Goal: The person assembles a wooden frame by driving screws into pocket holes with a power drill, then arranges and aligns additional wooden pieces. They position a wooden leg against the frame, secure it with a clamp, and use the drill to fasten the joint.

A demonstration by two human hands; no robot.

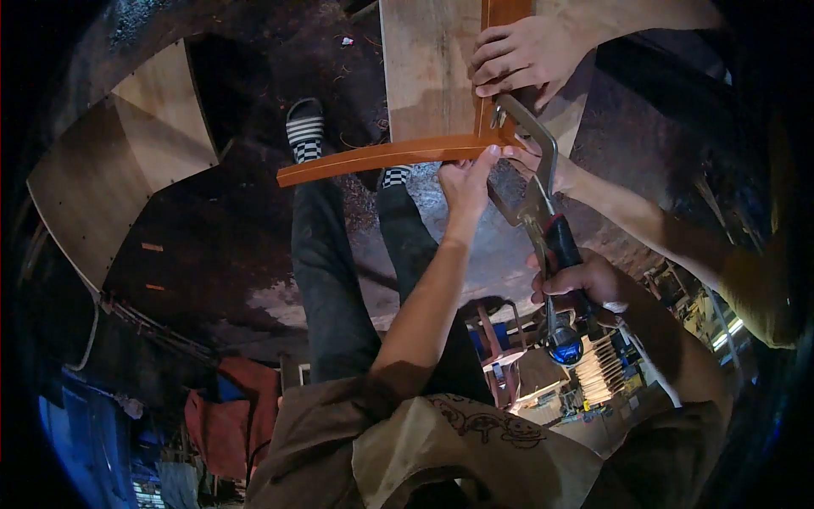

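Observation:
My left hand is closed on a curved orange-brown wooden strip, thumb on top near its right end. There the strip meets an upright wooden piece of the same colour. My right hand grips a C-shaped locking clamp by its handles, one with a black and red grip. One jaw of the clamp is at the upright piece and the other lies below the joint, near my left fingers. A co-worker's hand rests on the upright piece, and their other hand is at the joint.
A pale wooden board lies under the upright piece. At the left stands a curved plywood panel. My legs and striped slipper are below the strip. A red cloth hangs at lower left.

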